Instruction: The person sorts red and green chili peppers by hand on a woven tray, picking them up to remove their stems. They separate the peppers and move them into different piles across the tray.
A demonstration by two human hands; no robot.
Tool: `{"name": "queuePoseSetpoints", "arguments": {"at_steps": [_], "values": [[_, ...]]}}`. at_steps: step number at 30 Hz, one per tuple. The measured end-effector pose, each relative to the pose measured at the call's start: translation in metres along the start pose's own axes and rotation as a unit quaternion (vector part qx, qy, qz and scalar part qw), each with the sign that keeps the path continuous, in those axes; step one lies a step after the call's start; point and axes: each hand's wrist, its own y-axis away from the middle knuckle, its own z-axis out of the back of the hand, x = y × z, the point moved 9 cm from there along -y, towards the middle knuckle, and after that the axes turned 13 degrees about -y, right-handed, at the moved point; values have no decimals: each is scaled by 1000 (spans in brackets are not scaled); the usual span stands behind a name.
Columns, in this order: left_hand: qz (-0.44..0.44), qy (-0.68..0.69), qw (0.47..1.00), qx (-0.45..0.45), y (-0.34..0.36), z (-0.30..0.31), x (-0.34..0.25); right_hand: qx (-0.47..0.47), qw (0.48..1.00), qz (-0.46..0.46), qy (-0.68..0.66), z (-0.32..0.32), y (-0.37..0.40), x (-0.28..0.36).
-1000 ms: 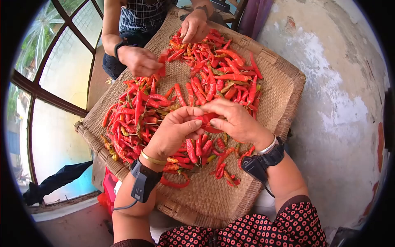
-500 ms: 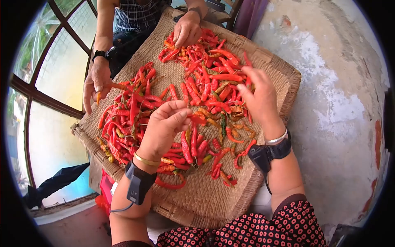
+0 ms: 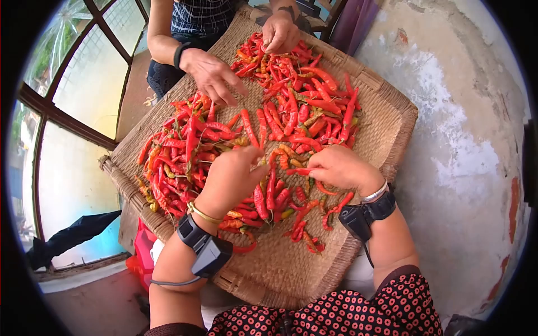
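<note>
Red, orange and a few greenish chili peppers (image 3: 182,143) lie in heaps on a woven tray (image 3: 280,277). My left hand (image 3: 235,171), with a gold bangle, hovers over the near middle of the heap, thumb and fingertips apart and nothing visible between them. To its right, my right hand (image 3: 344,168) pinches a small red pepper (image 3: 301,171) that points left toward my left hand. Red peppers lie below and between both hands. Loose peppers (image 3: 308,241) are scattered in the near part of the tray.
Across the tray, a person's one hand (image 3: 216,75) is over the left heap and the other (image 3: 280,32) touches the far peppers. A paned window (image 3: 78,168) and a black cloth-like item (image 3: 75,238) stand left. A rough wall (image 3: 448,140) is right.
My right hand has come down and inward and now pinches a pepper. The red piece in my left hand is gone from its fingertips. The other person's one hand has moved right, over the heap.
</note>
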Motion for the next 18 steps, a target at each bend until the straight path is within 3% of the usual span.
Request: {"name": "queuePoseSetpoints", "arguments": {"at_steps": [1, 3, 5, 6, 7, 9, 11, 13, 14, 17, 18], "values": [[-2, 4, 1000, -3, 1, -1, -3, 0, 1000, -3, 5, 4, 2, -4], [-18, -134, 977, 166, 11, -32, -6, -179, 974, 10, -139, 49, 6, -7], [-25, -149, 972, 181, 14, -44, -5, -398, 895, 33, -200, 89, 21, -9], [-33, -152, 971, 182, 15, -49, -6, -463, 870, 72, -153, 101, 28, -7], [-42, -156, 970, 184, 16, -52, -8, -463, 870, 71, -153, 102, 26, -8], [-42, -172, 967, 183, 16, -52, -10, -483, 871, 83, -13, 104, 29, 3], [-41, -189, 965, 178, 15, -51, -10, -454, 887, 69, -40, 95, 24, 1], [-42, -181, 964, 191, 16, -54, -8, -303, 952, 30, -31, 70, 1, -3], [-41, -180, 964, 191, 17, -54, -8, -274, 961, 27, -15, 63, -5, -7], [-46, -174, 971, 159, 17, -51, -9, -244, 963, 58, -94, 48, -20, -30], [-59, -148, 977, 144, 17, -51, -11, -291, 953, 75, -39, 57, -18, -28]]}}
